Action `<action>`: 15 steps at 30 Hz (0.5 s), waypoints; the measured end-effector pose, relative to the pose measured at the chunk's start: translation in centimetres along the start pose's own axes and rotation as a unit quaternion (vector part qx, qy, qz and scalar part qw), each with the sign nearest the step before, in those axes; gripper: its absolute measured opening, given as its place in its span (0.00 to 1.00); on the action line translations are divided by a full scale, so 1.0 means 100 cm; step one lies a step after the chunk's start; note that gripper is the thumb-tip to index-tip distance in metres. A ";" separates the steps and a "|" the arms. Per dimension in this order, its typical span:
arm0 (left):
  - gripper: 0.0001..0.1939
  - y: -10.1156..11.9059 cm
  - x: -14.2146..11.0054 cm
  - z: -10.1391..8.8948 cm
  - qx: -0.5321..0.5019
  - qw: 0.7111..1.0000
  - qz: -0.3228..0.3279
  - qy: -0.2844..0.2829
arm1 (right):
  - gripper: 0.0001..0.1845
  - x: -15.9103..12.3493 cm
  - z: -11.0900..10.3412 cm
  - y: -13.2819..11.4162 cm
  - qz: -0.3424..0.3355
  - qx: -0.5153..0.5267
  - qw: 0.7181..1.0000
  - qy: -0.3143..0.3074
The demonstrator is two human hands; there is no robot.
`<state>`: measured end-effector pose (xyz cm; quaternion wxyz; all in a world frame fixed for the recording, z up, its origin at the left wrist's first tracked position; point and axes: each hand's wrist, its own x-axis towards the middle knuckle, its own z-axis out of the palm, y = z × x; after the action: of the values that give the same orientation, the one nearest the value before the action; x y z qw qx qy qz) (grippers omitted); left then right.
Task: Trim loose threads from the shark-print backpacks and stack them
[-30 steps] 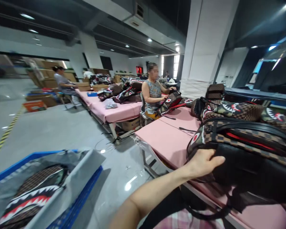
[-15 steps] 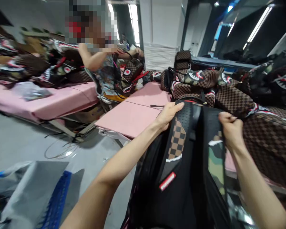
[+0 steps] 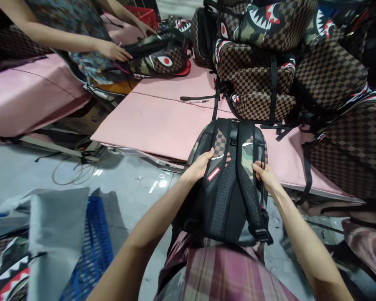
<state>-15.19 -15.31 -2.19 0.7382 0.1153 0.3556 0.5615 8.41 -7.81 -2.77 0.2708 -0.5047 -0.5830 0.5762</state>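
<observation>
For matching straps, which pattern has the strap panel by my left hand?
The panel is brown-and-black checked; the head view shows it best.

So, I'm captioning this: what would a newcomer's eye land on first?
Probably the black backpack, straps facing the wearer, between left hand and right hand at the pink table. Next, the heap of checkered backpacks, upper right, with toothy shark mouths. Then the red-eyed backpack by a co-worker's hand, upper left of centre.

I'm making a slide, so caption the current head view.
Left hand and right hand hold a backpack by its straps at a pink table bearing checkered bags.
</observation>
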 end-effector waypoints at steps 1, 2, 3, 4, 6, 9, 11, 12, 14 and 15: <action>0.24 0.001 0.002 0.000 -0.005 1.000 -0.002 -0.004 | 0.20 0.001 0.000 -0.001 0.002 0.003 1.000 0.000; 0.24 0.001 0.002 0.000 -0.010 1.000 -0.006 -0.008 | 0.20 0.002 0.001 -0.001 0.004 0.006 1.000 0.001; 0.25 0.002 0.003 0.000 -0.013 1.000 -0.009 -0.011 | 0.20 0.002 0.001 -0.002 0.005 0.009 1.000 0.001; 0.25 0.002 0.002 0.000 -0.016 1.000 -0.009 -0.010 | 0.20 0.001 0.001 -0.003 0.006 0.012 1.000 0.000; 0.24 0.004 0.000 0.000 -0.012 1.000 -0.013 0.004 | 0.20 0.000 0.001 -0.005 0.009 0.017 1.000 -0.002; 0.24 0.009 -0.002 0.002 -0.001 0.999 -0.025 0.032 | 0.21 -0.001 0.000 -0.008 0.015 0.028 0.999 -0.007; 0.24 0.012 -0.001 0.004 0.001 0.999 -0.026 0.041 | 0.21 0.001 -0.002 -0.008 0.021 0.035 0.999 -0.011; 0.24 0.012 0.000 0.004 0.000 0.999 -0.022 0.043 | 0.22 0.002 -0.002 -0.007 0.023 0.039 0.999 -0.014; 0.24 0.011 0.002 0.005 0.001 0.999 -0.014 0.047 | 0.22 0.003 -0.003 -0.005 0.026 0.044 0.998 -0.020; 0.25 0.011 0.002 0.005 0.004 0.999 -0.008 0.050 | 0.22 0.004 -0.003 -0.003 0.027 0.047 0.998 -0.022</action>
<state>-15.65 -14.62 -1.36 0.7236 0.0877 0.3952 0.5590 8.49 -7.25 -2.51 0.2653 -0.4940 -0.5475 0.6211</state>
